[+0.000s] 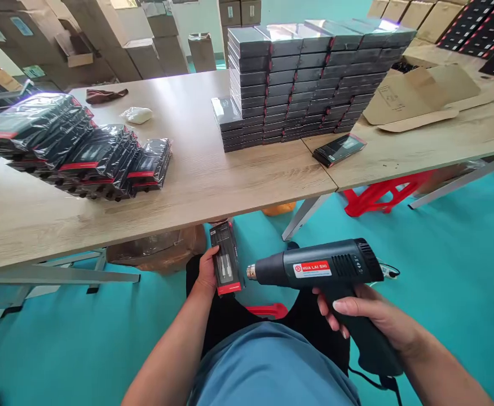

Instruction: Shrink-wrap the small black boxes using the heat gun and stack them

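My left hand (208, 269) grips a slim black box (225, 256) with a red lower end and pale printed shapes on its front. It is held upright over my lap, below the table edge. My right hand (357, 316) is wrapped round the handle of a dark heat gun (314, 265) with a red and white label. The metal nozzle points left at the box, a short gap apart from it. Whether the heat gun is running I cannot tell.
On the wooden table (188, 186), loosely wrapped black boxes (98, 152) are piled at left and a tall stack of black boxes (301, 84) stands behind. One wrapped box (339, 149) lies near the edge. An opened carton (424, 96) sits at right, a red stool (386, 194) below.
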Motion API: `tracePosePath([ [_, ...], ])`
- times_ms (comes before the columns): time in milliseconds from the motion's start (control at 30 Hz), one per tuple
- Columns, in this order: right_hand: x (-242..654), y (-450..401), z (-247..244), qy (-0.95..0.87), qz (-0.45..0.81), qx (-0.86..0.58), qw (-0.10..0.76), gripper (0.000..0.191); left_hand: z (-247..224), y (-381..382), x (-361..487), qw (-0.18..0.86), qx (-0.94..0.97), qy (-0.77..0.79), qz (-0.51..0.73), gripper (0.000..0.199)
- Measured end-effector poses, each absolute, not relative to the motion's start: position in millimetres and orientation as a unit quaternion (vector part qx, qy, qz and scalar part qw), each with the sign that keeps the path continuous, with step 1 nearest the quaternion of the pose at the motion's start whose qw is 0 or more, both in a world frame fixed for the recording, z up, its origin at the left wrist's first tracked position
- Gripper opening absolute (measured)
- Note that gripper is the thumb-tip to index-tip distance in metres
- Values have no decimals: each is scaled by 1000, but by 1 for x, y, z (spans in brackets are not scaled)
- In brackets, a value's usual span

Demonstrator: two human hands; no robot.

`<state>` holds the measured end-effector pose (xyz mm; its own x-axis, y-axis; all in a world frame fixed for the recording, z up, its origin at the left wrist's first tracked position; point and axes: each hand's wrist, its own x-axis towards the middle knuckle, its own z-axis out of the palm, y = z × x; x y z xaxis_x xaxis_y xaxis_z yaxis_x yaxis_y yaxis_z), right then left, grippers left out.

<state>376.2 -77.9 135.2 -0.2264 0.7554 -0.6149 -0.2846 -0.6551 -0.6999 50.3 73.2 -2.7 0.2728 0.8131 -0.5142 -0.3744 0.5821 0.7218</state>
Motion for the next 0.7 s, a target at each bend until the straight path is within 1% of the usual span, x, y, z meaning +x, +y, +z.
tracePosePath([
  [100, 386, -82, 131, -203, 744, -516, 372, 44, 12, 62, 52, 804, 205, 344, 440, 73],
  [200, 395, -89, 132, -181, 740, -521, 385, 46, 15, 58, 60, 838, 180, 295, 424, 78],
  [267, 399, -95, 135, -167, 727, -537, 392, 47, 7, 62, 65, 847, 176, 318, 386, 73],
  [333, 401, -100, 136, -158, 711, -559, 396, 48, -6, 72, 68, 842, 193, 383, 328, 63],
  [400, 401, -105, 133, -153, 700, -575, 394, 48, -20, 85, 66, 805, 237, 481, 253, 50],
  [433, 401, -107, 130, -150, 700, -579, 390, 47, -25, 91, 64, 776, 270, 520, 232, 48],
  [500, 399, -111, 123, -141, 708, -579, 380, 47, -29, 101, 56, 732, 301, 564, 234, 49],
  [567, 395, -114, 120, -133, 713, -572, 383, 47, -21, 101, 51, 721, 287, 571, 266, 50],
  [633, 389, -116, 122, -129, 713, -559, 404, 47, -2, 92, 48, 733, 275, 552, 287, 49],
  [700, 386, -115, 126, -125, 719, -535, 426, 46, 21, 81, 44, 740, 321, 505, 309, 56],
])
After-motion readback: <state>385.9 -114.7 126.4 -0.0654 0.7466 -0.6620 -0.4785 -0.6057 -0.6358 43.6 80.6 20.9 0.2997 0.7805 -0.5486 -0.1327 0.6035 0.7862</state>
